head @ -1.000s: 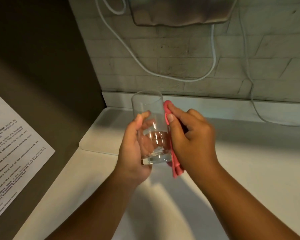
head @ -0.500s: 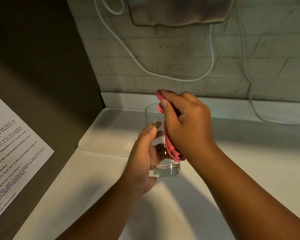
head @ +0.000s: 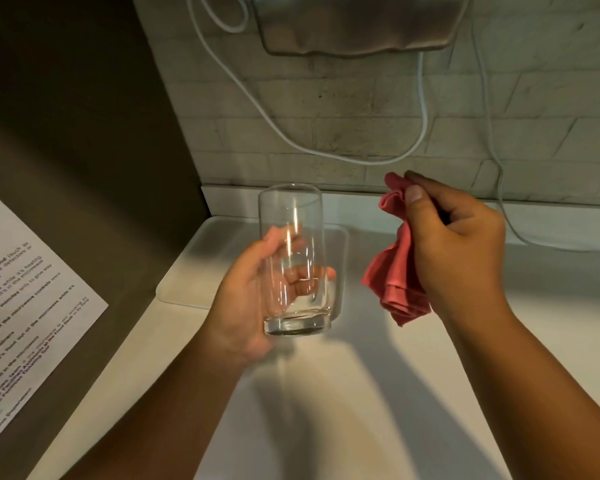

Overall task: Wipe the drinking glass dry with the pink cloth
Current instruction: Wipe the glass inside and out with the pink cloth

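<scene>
1. Clear, straight-sided drinking glass (head: 293, 258) is gripped upright in the left hand (head: 248, 299), fingers wrapped around its lower half, above the white bench's back-left corner.
2. Crumpled pink cloth (head: 397, 268) is pinched by the right hand (head: 459, 244), held just right of the glass, apart from it.

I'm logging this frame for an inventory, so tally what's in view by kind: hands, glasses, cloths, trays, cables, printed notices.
Hands: 2, left hand and right hand
Drinking glass: 1
Pink cloth: 1
White tray: 1
White cables: 2, looped cable and thin cable
Printed notice: 1
Total: 8
</scene>
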Available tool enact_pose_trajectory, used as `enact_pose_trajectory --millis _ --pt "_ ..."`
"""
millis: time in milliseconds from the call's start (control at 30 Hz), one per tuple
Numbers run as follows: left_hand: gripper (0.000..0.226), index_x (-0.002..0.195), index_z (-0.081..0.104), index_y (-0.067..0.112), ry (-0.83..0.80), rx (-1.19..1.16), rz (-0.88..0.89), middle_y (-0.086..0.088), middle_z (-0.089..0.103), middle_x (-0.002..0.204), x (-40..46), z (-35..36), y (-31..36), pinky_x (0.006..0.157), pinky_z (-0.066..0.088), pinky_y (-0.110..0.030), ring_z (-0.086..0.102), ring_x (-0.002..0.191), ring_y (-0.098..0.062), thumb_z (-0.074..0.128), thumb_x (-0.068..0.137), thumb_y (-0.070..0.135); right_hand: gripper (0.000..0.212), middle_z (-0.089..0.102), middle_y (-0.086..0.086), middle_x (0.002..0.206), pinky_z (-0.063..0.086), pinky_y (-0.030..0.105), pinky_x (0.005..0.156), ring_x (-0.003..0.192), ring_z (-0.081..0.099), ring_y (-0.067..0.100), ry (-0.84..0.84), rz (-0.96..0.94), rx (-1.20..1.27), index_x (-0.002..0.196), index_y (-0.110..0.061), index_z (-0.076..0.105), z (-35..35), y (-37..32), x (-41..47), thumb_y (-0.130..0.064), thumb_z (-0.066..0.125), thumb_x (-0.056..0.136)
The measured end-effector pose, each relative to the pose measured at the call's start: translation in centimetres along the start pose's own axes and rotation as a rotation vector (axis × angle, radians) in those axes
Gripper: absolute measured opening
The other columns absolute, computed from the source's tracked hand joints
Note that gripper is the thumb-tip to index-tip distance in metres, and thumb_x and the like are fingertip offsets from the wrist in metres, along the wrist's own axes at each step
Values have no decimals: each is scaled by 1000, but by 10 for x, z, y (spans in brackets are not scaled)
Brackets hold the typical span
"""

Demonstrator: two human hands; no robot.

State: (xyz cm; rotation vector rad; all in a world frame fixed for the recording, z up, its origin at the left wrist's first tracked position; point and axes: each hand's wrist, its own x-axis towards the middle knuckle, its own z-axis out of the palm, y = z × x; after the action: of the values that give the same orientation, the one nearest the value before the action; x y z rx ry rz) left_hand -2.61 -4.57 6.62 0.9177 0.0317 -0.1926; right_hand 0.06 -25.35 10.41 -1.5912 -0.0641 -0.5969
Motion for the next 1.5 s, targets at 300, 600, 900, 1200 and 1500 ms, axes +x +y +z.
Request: enact_pose_trajectory --millis 300,600,900,1200,1500 --pt "74 126 62 17 -16 -262 -21 -22 53 132 11 6 -26 69 61 -45 71 80 -35 76 74 67 22 75 -8 94 55 25 84 93 70 6 -69 -109 -73 116 -30 74 12 -1 -25 -23 62 98" --pt "61 115 73 6 -74 -268 -117 -15 77 103 12 -9 -43 92 59 -41 75 102 -29 52 101 61 32 71 0 106 56 26 81 90 65 9 -380 -554 -469 127 -17 69 29 -4 -81 -19 64 96" --pt "59 123 68 13 -56 -84 -101 -15 79 91 3 1 -54 86 59 -47 76 83 -33 41 101 61 28 68 -8 104 53 22 81 92 63 5 -264 -519 -483 123 -19 72 38 -11 -34 -20 65 96" --pt "68 136 65 7 95 -71 -10 -27 66 137 8 5 -36 109 49 -55 64 127 -41 45 101 62 32 57 -16 83 43 9 68 74 55 -4 -158 -438 -311 128 -18 67 40 -1 -41 -17 65 96" --pt "63 88 85 19 117 -20 -85 -4 79 86 8 -3 -36 71 62 -30 78 85 -17 41 104 61 27 72 3 107 57 34 80 94 67 19 -444 -643 -500 119 -12 73 36 -15 -67 -12 69 92"
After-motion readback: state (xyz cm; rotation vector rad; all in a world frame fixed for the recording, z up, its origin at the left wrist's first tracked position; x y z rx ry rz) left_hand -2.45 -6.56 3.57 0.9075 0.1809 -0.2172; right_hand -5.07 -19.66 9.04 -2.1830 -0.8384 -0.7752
